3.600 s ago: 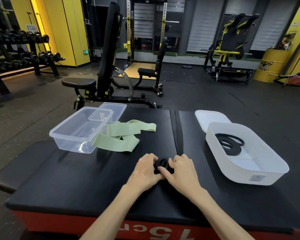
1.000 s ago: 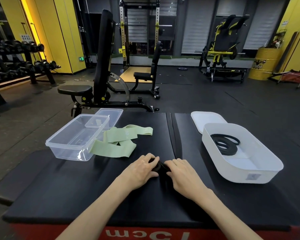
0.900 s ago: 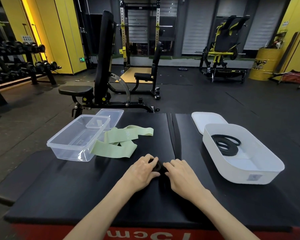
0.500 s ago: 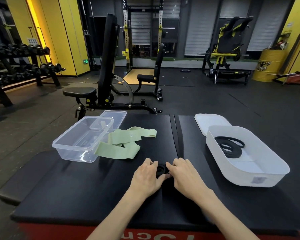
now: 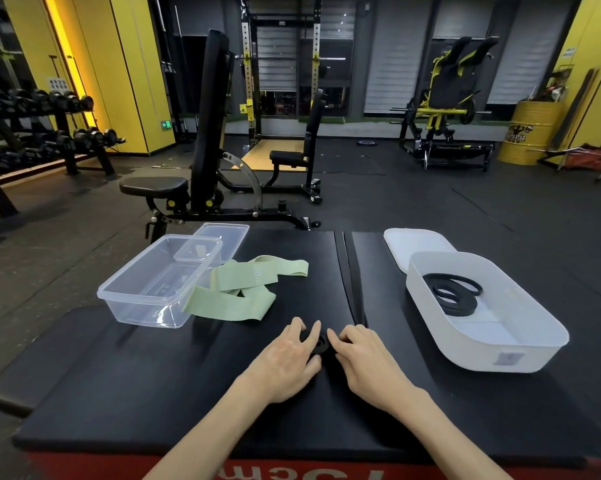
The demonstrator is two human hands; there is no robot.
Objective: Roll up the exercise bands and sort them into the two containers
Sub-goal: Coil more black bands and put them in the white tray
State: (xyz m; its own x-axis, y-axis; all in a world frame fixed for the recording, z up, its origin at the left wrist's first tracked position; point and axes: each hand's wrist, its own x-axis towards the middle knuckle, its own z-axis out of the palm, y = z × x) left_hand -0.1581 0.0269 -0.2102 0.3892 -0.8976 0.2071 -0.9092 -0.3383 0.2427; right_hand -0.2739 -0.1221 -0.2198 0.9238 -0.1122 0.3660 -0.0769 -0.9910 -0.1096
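A black exercise band (image 5: pixel 320 344), partly coiled, lies on the black padded platform (image 5: pixel 153 393). My left hand (image 5: pixel 288 358) and my right hand (image 5: pixel 365 358) both pinch it from either side; most of the coil is hidden under my fingers. A light green band (image 5: pixel 236 299) lies loosely folded beside the clear plastic container (image 5: pixel 153 289) at the left. The white container (image 5: pixel 521 344) at the right holds a coiled black band (image 5: pixel 453 296).
A clear lid (image 5: pixel 223 233) lies behind the clear container, a white lid (image 5: pixel 417 245) behind the white one. A seam (image 5: pixel 347 265) splits the platform. A weight bench (image 5: pixel 202 147) stands just beyond, with a dumbbell rack (image 5: pixel 32 133) at far left.
My hands stay together on the black band, fingers shifting slightly as the coil turns. The view has shifted a little; containers and green band have not moved.
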